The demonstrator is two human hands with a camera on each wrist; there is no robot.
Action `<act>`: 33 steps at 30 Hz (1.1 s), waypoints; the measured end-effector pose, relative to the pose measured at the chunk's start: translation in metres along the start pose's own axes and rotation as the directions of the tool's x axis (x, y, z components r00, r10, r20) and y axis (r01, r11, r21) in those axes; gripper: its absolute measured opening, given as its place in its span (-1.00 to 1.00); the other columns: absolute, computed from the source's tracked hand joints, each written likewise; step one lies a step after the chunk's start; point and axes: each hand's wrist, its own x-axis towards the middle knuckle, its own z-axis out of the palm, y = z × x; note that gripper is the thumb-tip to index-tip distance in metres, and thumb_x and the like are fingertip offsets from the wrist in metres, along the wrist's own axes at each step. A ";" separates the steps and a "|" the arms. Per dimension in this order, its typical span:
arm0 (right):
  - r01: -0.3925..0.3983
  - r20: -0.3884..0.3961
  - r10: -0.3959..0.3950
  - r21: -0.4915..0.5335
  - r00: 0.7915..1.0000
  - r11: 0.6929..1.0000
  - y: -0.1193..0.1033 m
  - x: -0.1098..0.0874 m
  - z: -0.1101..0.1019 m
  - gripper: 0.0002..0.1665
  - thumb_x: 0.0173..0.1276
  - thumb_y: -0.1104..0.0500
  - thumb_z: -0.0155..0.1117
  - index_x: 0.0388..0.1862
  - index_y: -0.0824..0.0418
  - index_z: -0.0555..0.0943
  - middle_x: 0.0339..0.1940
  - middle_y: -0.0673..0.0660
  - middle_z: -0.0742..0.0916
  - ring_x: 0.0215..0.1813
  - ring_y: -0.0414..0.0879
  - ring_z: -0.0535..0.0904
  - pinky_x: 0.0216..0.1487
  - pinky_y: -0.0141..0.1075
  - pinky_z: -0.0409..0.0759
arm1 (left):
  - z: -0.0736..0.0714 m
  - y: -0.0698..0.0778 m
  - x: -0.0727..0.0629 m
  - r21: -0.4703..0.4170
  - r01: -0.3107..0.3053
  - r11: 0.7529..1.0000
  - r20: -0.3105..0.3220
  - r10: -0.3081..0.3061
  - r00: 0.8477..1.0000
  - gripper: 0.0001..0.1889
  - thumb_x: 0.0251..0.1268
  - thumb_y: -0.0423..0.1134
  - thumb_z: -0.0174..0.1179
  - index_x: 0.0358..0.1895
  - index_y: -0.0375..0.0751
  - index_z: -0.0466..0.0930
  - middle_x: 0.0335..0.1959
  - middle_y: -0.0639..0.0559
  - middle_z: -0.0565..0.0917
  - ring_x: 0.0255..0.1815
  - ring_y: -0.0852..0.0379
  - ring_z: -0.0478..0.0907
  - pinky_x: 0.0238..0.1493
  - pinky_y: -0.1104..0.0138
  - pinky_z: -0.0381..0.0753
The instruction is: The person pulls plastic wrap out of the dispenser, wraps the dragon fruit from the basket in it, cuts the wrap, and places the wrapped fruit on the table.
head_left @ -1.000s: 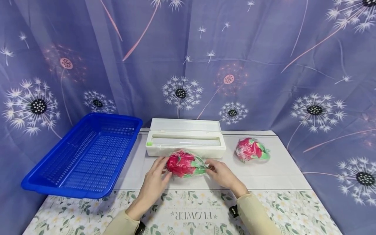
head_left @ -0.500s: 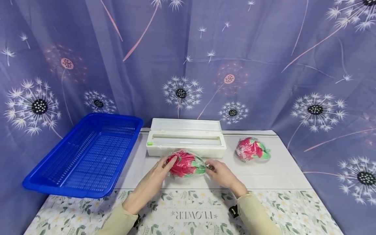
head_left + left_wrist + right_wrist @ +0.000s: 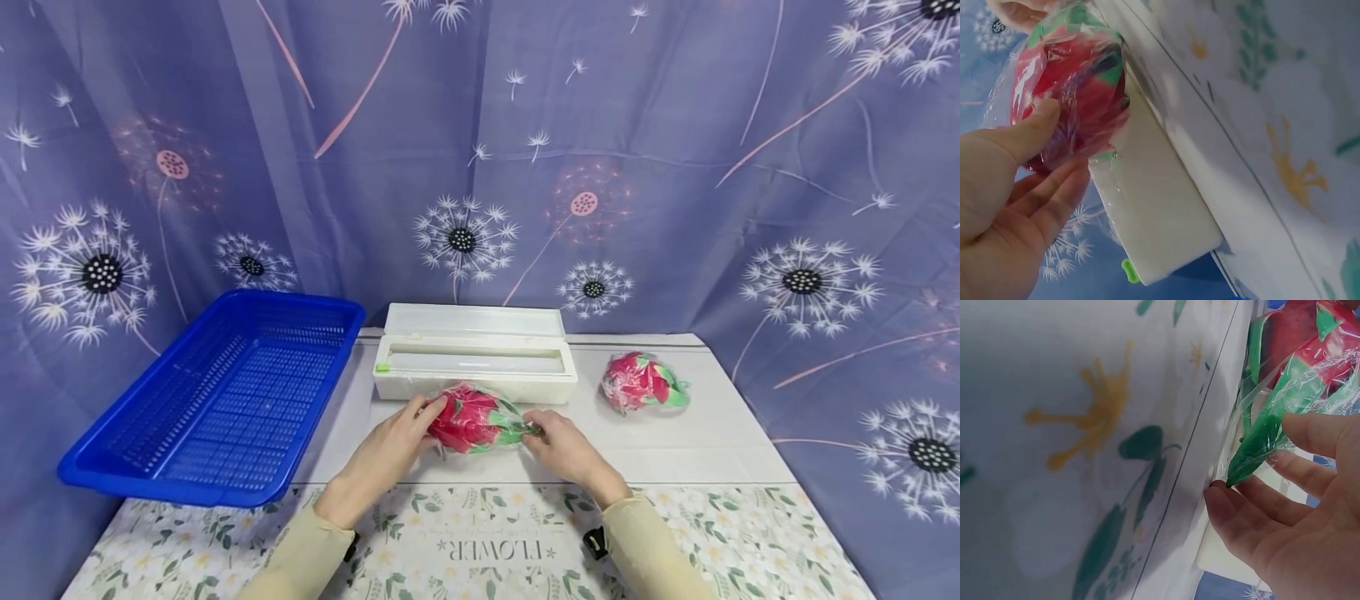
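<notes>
A red dragon fruit [image 3: 472, 419] with green leaf tips, covered in clear plastic film, lies in the middle of the table. My left hand [image 3: 384, 457] holds its rounded red end, thumb on top and fingers curled beneath in the left wrist view. At the leafy end, my right hand [image 3: 568, 450] grips the green tip and film between thumb and fingers. Just behind stands a white cling film box [image 3: 472, 390] with its lid raised and a film roll [image 3: 476, 362] inside. Film stretches close along the box front in the left wrist view.
A second film-covered dragon fruit [image 3: 643, 383] lies at the right. On the left stands a blue perforated basket [image 3: 300, 442]. A small green slider [image 3: 383, 367] sits at the box's left end. Purple dandelion curtains [image 3: 517, 108] enclose the table behind and at both sides.
My left hand has shifted, bringing its thumb up from the near side onto the top of the dragon fruit's red end. The right hand stays at the leafy tip with slight finger movement.
</notes>
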 end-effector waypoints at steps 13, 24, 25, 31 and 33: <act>-0.004 -0.001 0.004 0.032 1.000 0.999 0.000 -0.004 -0.001 -0.72 0.36 0.23 0.28 0.05 0.12 0.60 -0.20 0.02 0.60 -0.20 -0.16 0.52 -0.11 -0.16 0.54 | 0.000 -0.008 -0.010 -0.084 0.096 0.992 0.018 -0.095 0.995 -0.41 0.32 -0.20 0.29 0.39 -0.19 0.37 -0.04 -0.02 0.57 -0.24 0.13 0.61 -0.29 0.29 0.64; -0.009 -0.015 0.009 0.021 1.000 1.000 0.003 -0.003 -0.009 -0.66 0.38 0.22 0.27 0.13 0.17 0.60 -0.05 0.12 0.63 -0.11 -0.08 0.56 -0.07 -0.12 0.57 | 0.003 -0.023 -0.008 -0.206 0.365 0.908 -0.007 -0.375 0.927 -0.69 0.50 -0.15 0.07 0.10 -0.24 0.64 -0.07 -0.11 0.71 -0.10 -0.07 0.66 -0.07 0.05 0.62; -0.004 -0.024 0.004 0.012 1.000 1.000 0.001 -0.001 -0.011 -0.66 0.39 0.22 0.27 0.13 0.18 0.60 -0.04 0.13 0.62 -0.11 -0.07 0.56 -0.09 -0.13 0.57 | 0.003 -0.026 -0.005 -0.218 0.385 0.897 -0.034 -0.401 0.916 -0.74 0.48 -0.19 0.10 0.01 -0.23 0.68 -0.18 -0.08 0.72 -0.21 -0.03 0.67 -0.16 0.07 0.64; 0.081 -0.085 -0.083 -0.030 0.993 0.996 -0.013 0.010 -0.024 -0.69 0.40 0.21 0.25 0.10 0.22 0.61 -0.03 0.13 0.63 -0.06 0.05 0.57 -0.06 -0.07 0.56 | 0.006 -0.047 0.007 -0.235 0.540 0.808 -0.127 -0.576 0.808 -0.84 0.34 -0.16 0.27 -0.31 -0.18 0.62 -0.57 0.09 0.56 -0.56 0.10 0.47 -0.48 0.20 0.45; 0.114 -0.097 -0.117 -0.040 0.988 0.993 -0.019 0.015 -0.028 -0.71 0.41 0.22 0.24 0.08 0.24 0.61 -0.05 0.12 0.63 -0.10 0.00 0.56 -0.07 -0.08 0.55 | 0.007 -0.054 0.010 -0.250 0.608 0.754 -0.126 -0.647 0.752 -0.72 0.27 -0.06 0.32 -0.25 -0.20 0.52 -0.52 0.04 0.50 -0.51 0.04 0.44 -0.45 0.16 0.40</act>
